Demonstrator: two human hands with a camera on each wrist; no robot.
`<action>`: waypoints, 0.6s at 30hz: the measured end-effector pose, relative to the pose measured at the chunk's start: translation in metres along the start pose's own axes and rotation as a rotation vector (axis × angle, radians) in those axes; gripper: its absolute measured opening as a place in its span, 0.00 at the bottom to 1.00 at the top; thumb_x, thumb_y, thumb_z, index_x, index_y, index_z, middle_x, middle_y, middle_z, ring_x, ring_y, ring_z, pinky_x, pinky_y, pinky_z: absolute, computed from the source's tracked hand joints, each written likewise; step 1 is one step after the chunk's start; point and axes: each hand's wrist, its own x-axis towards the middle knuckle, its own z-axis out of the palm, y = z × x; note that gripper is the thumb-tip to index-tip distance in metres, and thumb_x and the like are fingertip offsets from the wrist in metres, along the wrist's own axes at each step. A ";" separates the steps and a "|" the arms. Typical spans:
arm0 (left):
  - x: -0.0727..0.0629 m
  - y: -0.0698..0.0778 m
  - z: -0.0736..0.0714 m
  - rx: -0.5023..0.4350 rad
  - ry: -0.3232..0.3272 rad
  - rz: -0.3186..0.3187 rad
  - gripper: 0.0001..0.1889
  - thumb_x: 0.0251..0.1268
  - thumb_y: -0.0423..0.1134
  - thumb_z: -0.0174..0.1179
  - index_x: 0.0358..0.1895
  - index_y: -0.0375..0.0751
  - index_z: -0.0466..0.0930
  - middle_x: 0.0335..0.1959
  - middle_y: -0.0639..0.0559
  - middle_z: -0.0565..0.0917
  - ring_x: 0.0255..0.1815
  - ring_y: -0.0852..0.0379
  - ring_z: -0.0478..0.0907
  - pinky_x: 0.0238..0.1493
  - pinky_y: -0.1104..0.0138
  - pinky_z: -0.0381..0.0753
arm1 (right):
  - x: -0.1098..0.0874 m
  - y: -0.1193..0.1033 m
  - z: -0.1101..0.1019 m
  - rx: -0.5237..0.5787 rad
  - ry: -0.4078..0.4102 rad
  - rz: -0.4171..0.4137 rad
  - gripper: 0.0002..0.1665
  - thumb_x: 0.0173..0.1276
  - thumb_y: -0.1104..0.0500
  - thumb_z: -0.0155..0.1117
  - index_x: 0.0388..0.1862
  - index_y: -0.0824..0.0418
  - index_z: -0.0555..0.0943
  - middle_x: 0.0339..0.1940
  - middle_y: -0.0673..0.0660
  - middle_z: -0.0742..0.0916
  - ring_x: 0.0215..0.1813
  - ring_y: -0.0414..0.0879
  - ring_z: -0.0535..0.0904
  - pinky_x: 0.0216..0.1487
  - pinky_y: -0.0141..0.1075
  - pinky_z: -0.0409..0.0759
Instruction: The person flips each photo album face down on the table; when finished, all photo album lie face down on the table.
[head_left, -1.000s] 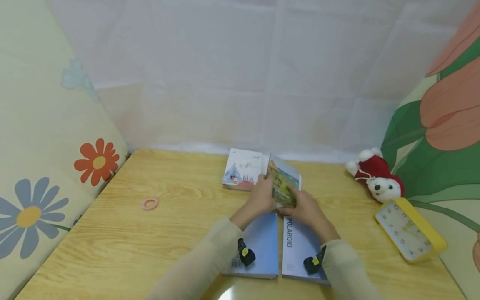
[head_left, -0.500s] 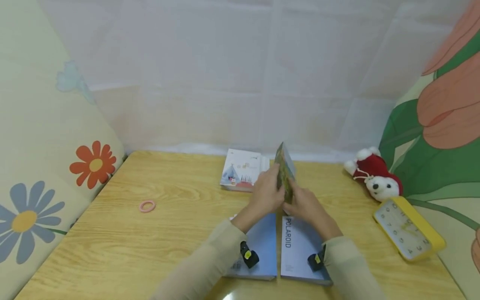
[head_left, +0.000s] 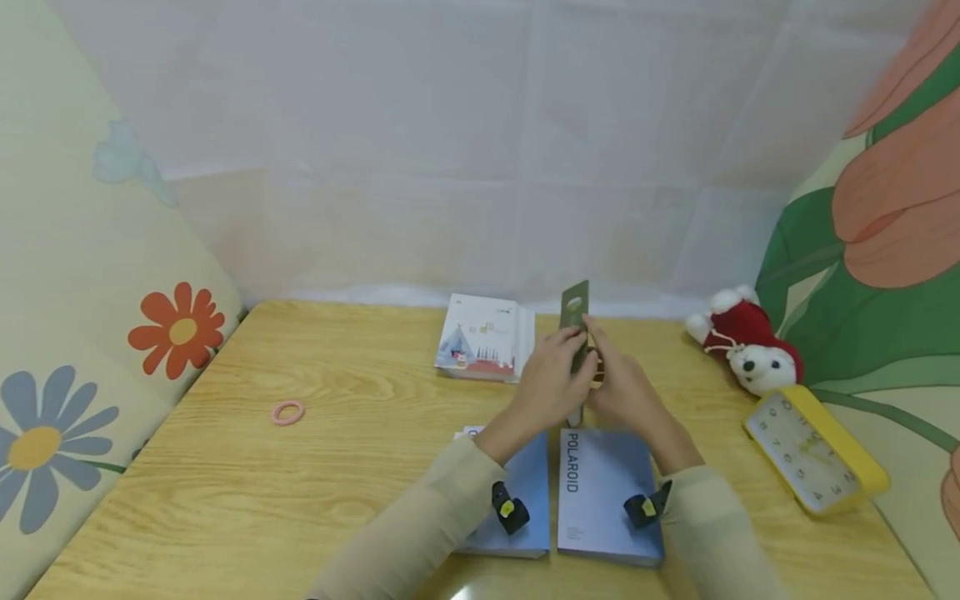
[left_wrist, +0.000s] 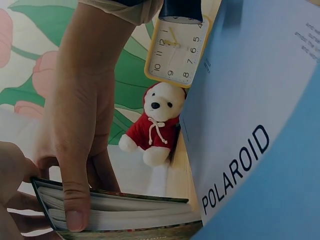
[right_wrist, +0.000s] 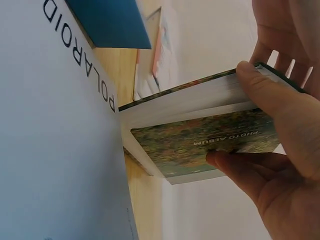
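In the head view both hands hold a small photo album (head_left: 574, 302) on edge above the far ends of two pale blue books. My left hand (head_left: 551, 379) grips its left side. My right hand (head_left: 622, 383) holds the other side, its index finger pointing up along it. In the right wrist view the album (right_wrist: 200, 137) shows a leafy cover lettered PHOTO ALBUM, with the right thumb (right_wrist: 250, 75) across the page edges. The left hand (right_wrist: 285, 25) is partly cut off at the top. The left wrist view shows a dark green edge and white pages.
Below lie a blue book (head_left: 528, 487) and a book lettered POLAROID (head_left: 600, 492), side by side. Behind is a white box-like item (head_left: 476, 333) with a tent picture. A pink ring (head_left: 287, 412) lies left. A white plush bear (head_left: 761, 367) and yellow clock (head_left: 817, 450) stand right.
The album has turned from its picture cover facing me to its narrow dark green side. Both hands have shifted slightly right, and their grip on it has changed.
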 end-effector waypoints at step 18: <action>-0.007 -0.016 0.015 -0.406 -0.056 -0.358 0.30 0.62 0.28 0.51 0.70 0.32 0.64 0.67 0.33 0.70 0.58 0.40 0.77 0.55 0.53 0.81 | -0.005 0.000 -0.018 0.008 -0.036 0.139 0.51 0.58 0.57 0.78 0.76 0.65 0.63 0.56 0.76 0.80 0.51 0.64 0.83 0.48 0.49 0.85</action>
